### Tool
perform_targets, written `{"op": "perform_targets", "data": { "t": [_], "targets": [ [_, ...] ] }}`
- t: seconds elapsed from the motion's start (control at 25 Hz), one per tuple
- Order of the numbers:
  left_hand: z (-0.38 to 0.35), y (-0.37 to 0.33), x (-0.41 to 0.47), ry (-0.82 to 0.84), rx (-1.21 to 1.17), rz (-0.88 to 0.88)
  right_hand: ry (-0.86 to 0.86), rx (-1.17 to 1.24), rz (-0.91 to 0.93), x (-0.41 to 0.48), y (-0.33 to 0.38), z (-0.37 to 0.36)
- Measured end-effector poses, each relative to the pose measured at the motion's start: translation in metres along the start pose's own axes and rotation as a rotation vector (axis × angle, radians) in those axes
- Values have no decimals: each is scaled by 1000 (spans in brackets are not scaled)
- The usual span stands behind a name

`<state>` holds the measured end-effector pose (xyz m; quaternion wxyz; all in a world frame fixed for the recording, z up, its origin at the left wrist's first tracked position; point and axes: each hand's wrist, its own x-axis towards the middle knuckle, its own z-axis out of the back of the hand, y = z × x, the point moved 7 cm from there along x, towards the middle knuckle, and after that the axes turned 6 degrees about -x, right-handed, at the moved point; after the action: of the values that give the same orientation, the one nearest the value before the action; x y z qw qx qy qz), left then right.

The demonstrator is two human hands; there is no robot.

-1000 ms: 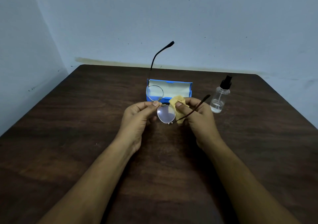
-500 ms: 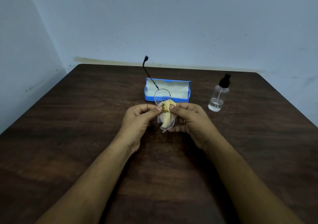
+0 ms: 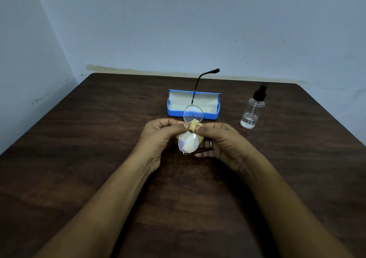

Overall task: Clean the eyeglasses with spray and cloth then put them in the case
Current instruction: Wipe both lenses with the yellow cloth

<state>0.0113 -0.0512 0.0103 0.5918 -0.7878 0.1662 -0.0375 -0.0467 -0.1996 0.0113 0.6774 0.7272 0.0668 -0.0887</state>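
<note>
Counted left to right: one left hand point(image 3: 160, 137), one pair of eyeglasses point(image 3: 188, 142) with two lenses and two temple arms, one yellow cloth point(image 3: 193, 126), one blue case point(image 3: 211, 116), one right hand point(image 3: 224, 142), one spray bottle point(image 3: 250, 112). All on or over one dark wooden table point(image 3: 79, 158).

Left hand: fingers curled, thumb and forefinger pinching at the bridge from the left, thumb touching the cloth. Eyeglasses held above the table just in front of the case, turned on end, one lens above the other. Lower lens between the two palms, cloth showing through it. Right hand: fingers curled, thumb and forefinger pinching the fold of cloth at the bridge from the right, lower fingers beneath the frame.

Against half a second ago: upper temple arm then leaning left, now leaning right, tip seen against the wall point(image 3: 198, 30) above the case. Both pinches at the bridge unchanged. Against a second ago: frame then slanted, cloth off to the right of the lens, lower temple arm sticking up past the right hand, now lying low across the right fingers.

Around: case open, lid upright, pale lining, behind the hands. Bottle clear, black sprayer, a little liquid at the bottom, upright, right of the case, apart from the hands. Hidden: most of the cloth behind lens and fingers, part of the case front behind the upper lens.
</note>
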Motion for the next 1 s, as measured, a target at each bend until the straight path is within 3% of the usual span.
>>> {"op": "perform_targets", "data": {
  "t": [0.16,0.32,0.6,0.8,1.0],
  "targets": [
    [-2,-7,-2,-4,74,10,50,118,-21,0,-1,-7],
    [-3,-25,-5,-5,219,-140,31,212,-57,1,-2,-9],
    [-14,-46,-13,137,477,-298,21,373,-106,-1,-2,-9],
    [-23,-56,-23,305,808,-448,2,404,-94,-1,-3,-8],
    [-18,-56,-35,318,822,-445,10,463,-56,1,1,-7]
  ]
}}
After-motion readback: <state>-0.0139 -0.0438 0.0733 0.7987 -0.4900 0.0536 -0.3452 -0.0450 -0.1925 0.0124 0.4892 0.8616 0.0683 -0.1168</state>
